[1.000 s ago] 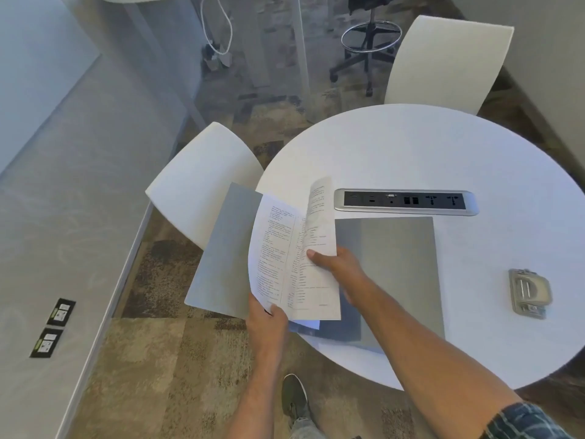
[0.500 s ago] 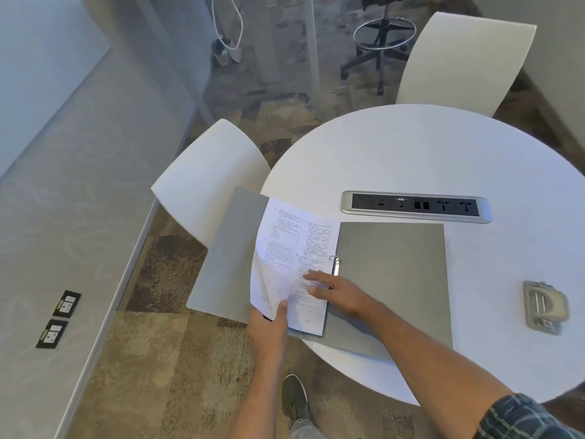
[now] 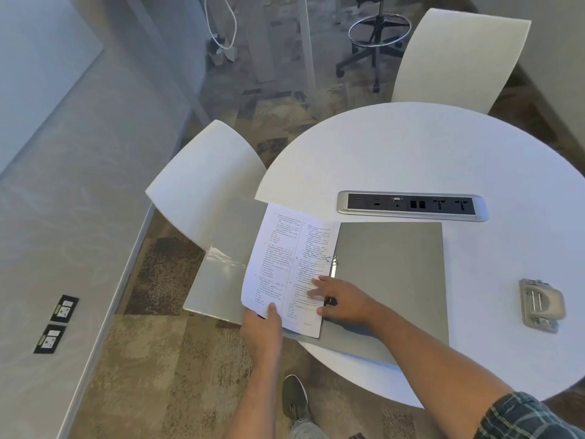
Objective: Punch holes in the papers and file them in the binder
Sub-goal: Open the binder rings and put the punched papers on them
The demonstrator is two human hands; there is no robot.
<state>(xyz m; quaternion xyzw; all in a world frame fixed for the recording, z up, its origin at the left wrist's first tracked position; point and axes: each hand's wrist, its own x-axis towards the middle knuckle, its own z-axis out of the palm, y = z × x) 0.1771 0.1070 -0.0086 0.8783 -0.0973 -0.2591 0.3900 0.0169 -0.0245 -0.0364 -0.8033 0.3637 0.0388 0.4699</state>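
Note:
A grey binder (image 3: 392,280) lies open on the near left edge of the round white table (image 3: 411,153), its left cover (image 3: 218,280) hanging past the rim. Printed papers (image 3: 285,264) lie flat on the left side, against the metal ring (image 3: 332,261). My left hand (image 3: 264,327) pinches the papers' near left corner, thumb on top. My right hand (image 3: 343,299) presses flat, fingers spread, on the papers' right edge beside the rings. A beige hole punch (image 3: 541,305) sits at the table's right.
A silver power and socket strip (image 3: 411,205) is set into the table just behind the binder. White chairs stand at the left (image 3: 205,185) and at the far side (image 3: 459,55). My shoe (image 3: 294,397) is on the carpet below.
The papers, curled and lifted a second ago, have been laid down flat onto the binder's left side. My right hand slid onto their right edge by the rings.

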